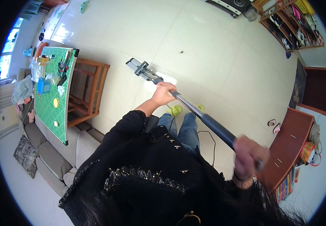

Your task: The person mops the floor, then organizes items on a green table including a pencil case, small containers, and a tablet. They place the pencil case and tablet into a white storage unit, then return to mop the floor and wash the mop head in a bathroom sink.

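A long metal pole (191,105) with a dark foam grip crosses in front of me, from upper left to lower right. It looks like a squeeze mop; its grey head (140,67) with a dark clamp is at the upper-left end, and I cannot tell whether it touches the floor. My left hand (164,93) is closed around the shaft just below the head. My right hand (249,155), blurred, grips the dark upper end at the lower right. A small dark bit (181,52) lies on the pale tiles beyond the head.
A table with a green top (48,113) and wooden frame (95,90) stands left, before a grey sofa (50,152). At right are a reddish-brown cabinet (288,144), pink slippers (276,128) and a shoe rack (290,25). A black cable (214,144) hangs beside my legs.
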The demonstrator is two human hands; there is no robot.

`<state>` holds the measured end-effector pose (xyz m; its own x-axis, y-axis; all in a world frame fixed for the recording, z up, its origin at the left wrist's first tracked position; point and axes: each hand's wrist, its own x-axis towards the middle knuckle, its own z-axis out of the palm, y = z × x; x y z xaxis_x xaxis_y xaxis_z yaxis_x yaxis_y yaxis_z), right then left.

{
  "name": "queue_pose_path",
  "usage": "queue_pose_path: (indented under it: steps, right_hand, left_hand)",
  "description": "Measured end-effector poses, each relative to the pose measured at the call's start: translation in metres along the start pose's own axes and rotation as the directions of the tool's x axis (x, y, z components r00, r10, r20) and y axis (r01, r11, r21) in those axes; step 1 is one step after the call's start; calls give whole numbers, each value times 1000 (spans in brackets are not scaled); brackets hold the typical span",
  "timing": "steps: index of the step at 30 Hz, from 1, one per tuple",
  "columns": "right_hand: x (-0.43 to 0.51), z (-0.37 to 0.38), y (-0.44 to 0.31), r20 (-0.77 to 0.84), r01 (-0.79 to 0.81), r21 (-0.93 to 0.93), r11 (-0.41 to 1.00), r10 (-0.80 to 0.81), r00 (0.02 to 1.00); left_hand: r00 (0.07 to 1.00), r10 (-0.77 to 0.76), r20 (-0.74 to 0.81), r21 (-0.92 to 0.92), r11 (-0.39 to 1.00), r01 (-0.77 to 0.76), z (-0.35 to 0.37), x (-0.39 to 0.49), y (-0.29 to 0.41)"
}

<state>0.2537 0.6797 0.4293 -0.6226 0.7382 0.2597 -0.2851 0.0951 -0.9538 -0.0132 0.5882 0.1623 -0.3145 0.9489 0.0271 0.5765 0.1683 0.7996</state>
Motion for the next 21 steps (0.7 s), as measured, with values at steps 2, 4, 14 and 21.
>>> queue_pose_path:
  steps: [2,4,14,21]
  right_hand:
    - [13,2,41,33,-36,92,995,33,999]
    - [20,-9,57,-9,-67,119,991,69,998]
    - [14,-122,-15,-402,76,-125,989,-120,908]
    - [11,-123,-28,-438,109,-159,981,-169,883]
  left_hand:
    - [906,-334,-260,-118,942,313,23,0,-22]
    - [921,-173,-349,-7,983,182,49,18,-38]
    - [982,138,-132,-240,956,-167,197,132,58]
    - [978,200,-55,-199,958,-208,191,152,89]
